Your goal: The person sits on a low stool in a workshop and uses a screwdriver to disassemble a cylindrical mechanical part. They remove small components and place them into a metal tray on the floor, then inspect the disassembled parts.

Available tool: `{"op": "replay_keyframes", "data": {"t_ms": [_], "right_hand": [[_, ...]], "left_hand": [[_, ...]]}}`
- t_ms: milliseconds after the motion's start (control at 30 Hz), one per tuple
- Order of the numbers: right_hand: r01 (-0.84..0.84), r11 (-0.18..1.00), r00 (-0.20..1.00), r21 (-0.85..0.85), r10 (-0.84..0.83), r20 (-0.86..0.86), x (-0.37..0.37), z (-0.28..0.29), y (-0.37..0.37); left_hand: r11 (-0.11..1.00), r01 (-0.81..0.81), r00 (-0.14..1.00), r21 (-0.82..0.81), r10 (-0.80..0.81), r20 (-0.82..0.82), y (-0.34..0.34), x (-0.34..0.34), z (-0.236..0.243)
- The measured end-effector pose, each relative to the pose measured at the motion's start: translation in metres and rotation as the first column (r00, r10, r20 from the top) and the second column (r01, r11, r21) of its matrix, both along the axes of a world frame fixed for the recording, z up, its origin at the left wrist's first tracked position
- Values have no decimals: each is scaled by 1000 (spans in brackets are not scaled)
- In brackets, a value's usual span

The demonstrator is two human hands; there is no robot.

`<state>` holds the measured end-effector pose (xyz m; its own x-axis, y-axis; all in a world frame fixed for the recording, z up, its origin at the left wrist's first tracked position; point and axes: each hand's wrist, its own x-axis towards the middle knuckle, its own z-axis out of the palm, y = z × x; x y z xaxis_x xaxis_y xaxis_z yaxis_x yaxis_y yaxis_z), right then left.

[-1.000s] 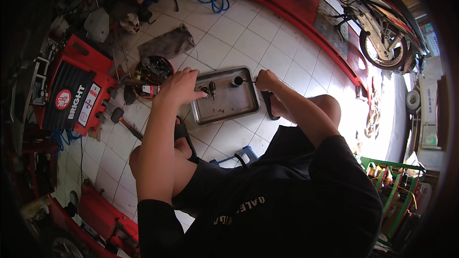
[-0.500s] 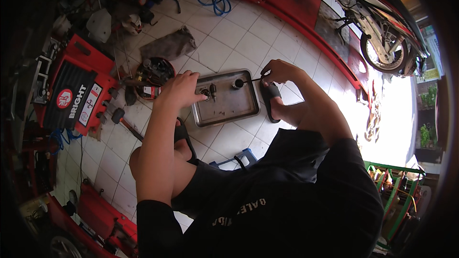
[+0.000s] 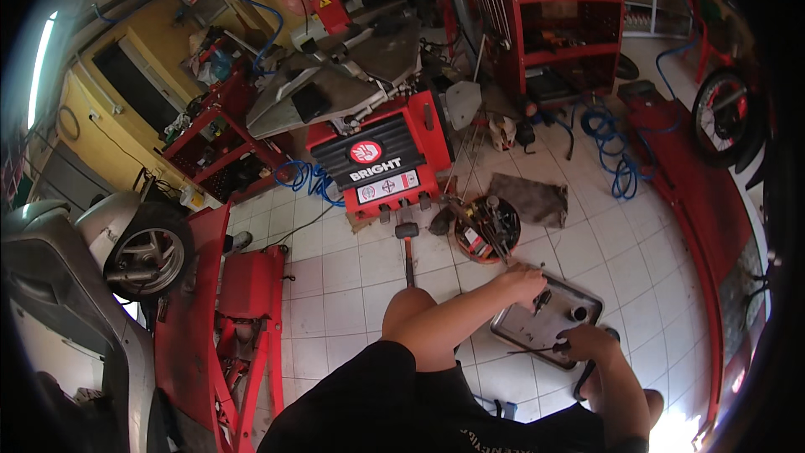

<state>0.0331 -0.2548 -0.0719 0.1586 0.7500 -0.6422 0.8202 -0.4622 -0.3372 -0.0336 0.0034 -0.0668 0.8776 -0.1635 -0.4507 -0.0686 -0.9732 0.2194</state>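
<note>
A shallow metal tray (image 3: 537, 337) lies on the tiled floor, at the lower right. My left hand (image 3: 524, 283) is over its far left corner, fingers curled; what they hold, if anything, is hidden. Just beside those fingertips is a small dark metal part (image 3: 542, 300). My right hand (image 3: 587, 342) reaches over the tray's near right side, fingers closed on a thin dark rod (image 3: 530, 351) that points left across the near rim. A small black cylindrical cup (image 3: 579, 314) stands inside the tray, beyond the right hand. Several tiny dark pieces lie on the tray's bottom.
A round bin of tools (image 3: 503, 231) and a grey cloth (image 3: 532, 200) lie beyond the tray. Left of them are a mallet (image 3: 407, 239) and a red and black machine (image 3: 377, 155). A blue hose (image 3: 616, 155) coils by the red lift (image 3: 696, 235) at right.
The view has swung left, bringing in more of the workshop. My right hand has drawn the rod away from the cup and turned it leftward across the tray. My left hand stays by the metal part.
</note>
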Motion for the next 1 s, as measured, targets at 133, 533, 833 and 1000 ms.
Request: {"op": "replay_keyframes", "data": {"t_ms": [133, 533, 833, 1000], "right_hand": [[-96, 993, 982, -70, 106, 158, -20, 35, 14], [-104, 993, 986, -47, 109, 127, -32, 42, 11], [-129, 988, 985, -80, 137, 103, -37, 36, 8], [-112, 993, 985, -46, 117, 130, -33, 38, 12]], "left_hand": [[999, -38, 999, 24, 37, 32, -3, -2, -22], [1000, 10, 1000, 19, -9, -16, -24, 9, -16], [998, 51, 999, -24, -51, -6, -27, 6, 9], [997, 68, 996, -27, -70, -58, -30, 6, 9]]}}
